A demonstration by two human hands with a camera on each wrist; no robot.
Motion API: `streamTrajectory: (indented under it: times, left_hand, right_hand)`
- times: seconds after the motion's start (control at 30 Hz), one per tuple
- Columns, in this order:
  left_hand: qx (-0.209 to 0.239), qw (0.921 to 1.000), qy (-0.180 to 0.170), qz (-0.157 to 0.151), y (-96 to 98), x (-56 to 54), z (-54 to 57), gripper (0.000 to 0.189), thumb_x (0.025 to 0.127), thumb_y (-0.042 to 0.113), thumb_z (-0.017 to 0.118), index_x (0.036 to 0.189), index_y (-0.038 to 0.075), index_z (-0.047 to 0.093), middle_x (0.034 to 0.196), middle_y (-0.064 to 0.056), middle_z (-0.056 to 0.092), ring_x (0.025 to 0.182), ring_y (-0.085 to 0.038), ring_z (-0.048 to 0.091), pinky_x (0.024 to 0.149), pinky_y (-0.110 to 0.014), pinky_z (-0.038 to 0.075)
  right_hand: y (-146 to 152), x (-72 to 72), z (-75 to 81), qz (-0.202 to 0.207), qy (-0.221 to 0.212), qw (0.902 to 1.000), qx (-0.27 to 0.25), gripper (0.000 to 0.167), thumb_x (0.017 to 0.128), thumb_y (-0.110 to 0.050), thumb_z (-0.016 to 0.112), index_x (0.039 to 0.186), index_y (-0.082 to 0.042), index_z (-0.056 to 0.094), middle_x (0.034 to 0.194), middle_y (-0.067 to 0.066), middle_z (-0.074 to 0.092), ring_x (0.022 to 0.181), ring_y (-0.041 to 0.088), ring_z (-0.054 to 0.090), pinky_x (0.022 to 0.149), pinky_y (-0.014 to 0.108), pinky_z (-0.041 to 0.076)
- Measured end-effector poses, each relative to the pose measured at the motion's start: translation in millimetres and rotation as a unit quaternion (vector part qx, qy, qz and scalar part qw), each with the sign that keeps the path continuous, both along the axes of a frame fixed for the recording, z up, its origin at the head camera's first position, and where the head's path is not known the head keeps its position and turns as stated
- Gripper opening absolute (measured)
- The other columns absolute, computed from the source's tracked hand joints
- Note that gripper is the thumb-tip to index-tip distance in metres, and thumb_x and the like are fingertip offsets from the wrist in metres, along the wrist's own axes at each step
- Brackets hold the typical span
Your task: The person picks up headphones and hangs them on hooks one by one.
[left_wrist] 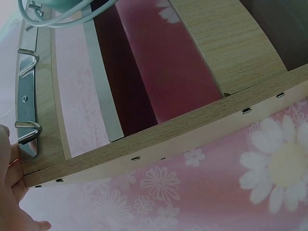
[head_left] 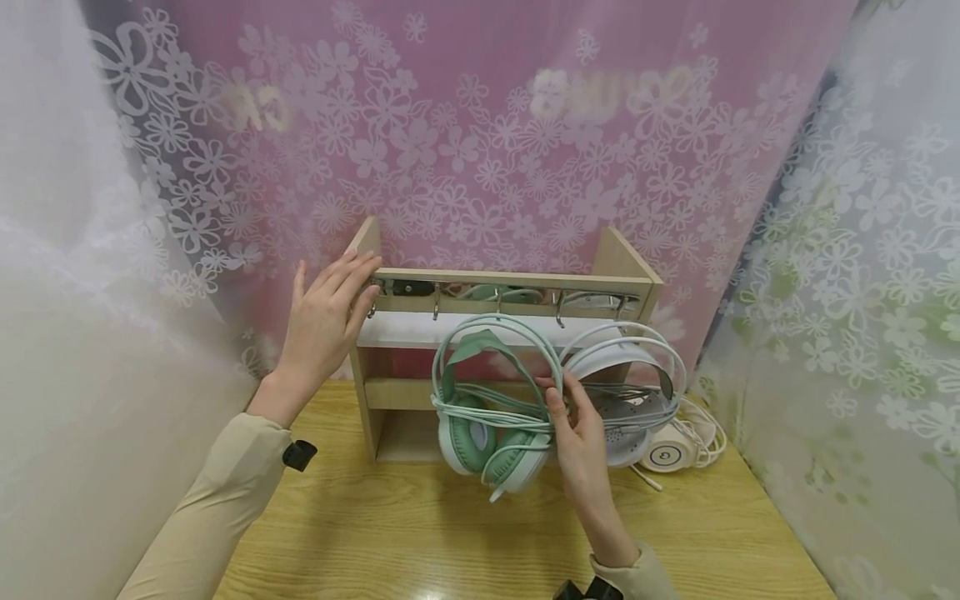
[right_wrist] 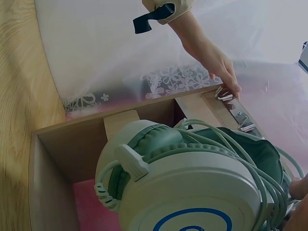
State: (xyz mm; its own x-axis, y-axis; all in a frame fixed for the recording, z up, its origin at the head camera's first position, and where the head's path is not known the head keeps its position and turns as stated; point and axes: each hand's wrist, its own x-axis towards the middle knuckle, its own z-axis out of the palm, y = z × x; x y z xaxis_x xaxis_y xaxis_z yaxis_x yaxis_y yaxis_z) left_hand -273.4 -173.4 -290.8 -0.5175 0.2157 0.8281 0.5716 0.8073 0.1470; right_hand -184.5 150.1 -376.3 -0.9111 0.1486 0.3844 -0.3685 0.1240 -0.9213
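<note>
My left hand rests on the upper left corner of a light wooden shelf rack, fingers extended along its top near the end hook. In the left wrist view part of that hand touches the same corner. My right hand holds the right side of green and white headphones, with thumb and fingers at the bundled cable. The cable's upper loop reaches just below a middle hook. In the right wrist view the white ear cup with a blue ring fills the foreground.
Grey and white headphones hang at the rack's right side, close to my right hand. Another white headset with a loose cable lies on the wooden table beside the rack. A flowered pink curtain stands behind.
</note>
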Motion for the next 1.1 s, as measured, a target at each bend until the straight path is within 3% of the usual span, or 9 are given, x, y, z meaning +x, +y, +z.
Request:
streamTrajectory:
  times: [0.2,0.37,0.47,0.77,0.93,1.0,1.1]
  left_hand:
    - [0.0,1.0,-0.001,0.003,-0.4,-0.5,0.1,0.04,0.105,0.028,0.057,0.143,0.016,0.059,0.147,-0.004,0.058,0.141,-0.026,0.047,0.121,-0.064,0.007]
    - [-0.001,1.0,-0.003,0.003,-0.2,0.1,-0.4,0.04,0.106,0.029,0.056,0.143,0.016,0.059,0.147,-0.004,0.057,0.142,-0.026,0.047,0.121,-0.064,0.007]
    - [0.0,1.0,-0.003,0.003,-0.5,-0.2,-0.7,0.04,0.105,0.029,0.056,0.143,0.016,0.059,0.147,-0.004,0.057,0.142,-0.026,0.047,0.121,-0.064,0.007]
    - [0.001,1.0,-0.002,0.001,-0.1,0.4,-0.1,0.04,0.105,0.029,0.056,0.143,0.016,0.059,0.147,-0.004,0.057,0.141,-0.026,0.047,0.121,-0.064,0.008]
    - [0.002,1.0,0.001,0.0,-0.1,-0.4,-0.7,0.04,0.105,0.028,0.057,0.143,0.016,0.06,0.147,-0.004,0.058,0.141,-0.026,0.047,0.121,-0.064,0.008]
    - [0.002,1.0,0.002,0.0,-0.4,-1.2,-1.0,0.04,0.105,0.028,0.057,0.143,0.016,0.059,0.147,-0.004,0.058,0.141,-0.026,0.047,0.121,-0.064,0.008]
    - [0.0,1.0,0.003,0.0,-0.9,-2.1,-1.3,0.04,0.105,0.028,0.057,0.143,0.016,0.059,0.147,-0.004,0.057,0.141,-0.026,0.047,0.121,-0.065,0.008]
  right_hand:
    - [2,1.4,1.8,0.005,-0.005,0.9997,0.023,0.043,0.107,-0.019,0.051,0.148,-0.007,0.05,0.136,0.014,0.062,0.135,0.018,0.047,0.1,0.018,0.04]
    - [4,5.0,4.3,0.019,-0.025,0.9984,0.046,0.049,0.11,-0.017,0.044,0.157,-0.009,0.036,0.145,0.015,0.055,0.146,0.023,0.035,0.116,0.041,0.034]
    - [4,6.5,5.2,0.03,-0.028,0.9971,0.064,0.051,0.111,-0.015,0.04,0.16,-0.011,0.029,0.148,0.016,0.053,0.15,0.026,0.029,0.119,0.054,0.028]
    - [5,9.1,6.9,0.039,-0.025,0.9954,0.084,0.052,0.111,-0.014,0.038,0.161,-0.009,0.026,0.151,0.018,0.049,0.15,0.032,0.03,0.118,0.059,0.026]
    - [7,11.1,8.5,-0.001,-0.009,0.9841,0.177,0.053,0.11,-0.014,0.043,0.16,-0.007,0.028,0.148,0.016,0.054,0.133,0.037,0.053,0.106,0.055,0.043]
    - [9,11.0,8.9,-0.026,0.007,0.9751,0.22,0.052,0.108,-0.013,0.047,0.158,-0.005,0.033,0.141,0.017,0.06,0.117,0.036,0.065,0.092,0.049,0.05]
    - [11,10.6,8.9,-0.055,0.018,0.9658,0.253,0.051,0.106,-0.014,0.053,0.155,-0.006,0.04,0.123,0.021,0.07,0.086,0.03,0.073,0.073,0.037,0.052]
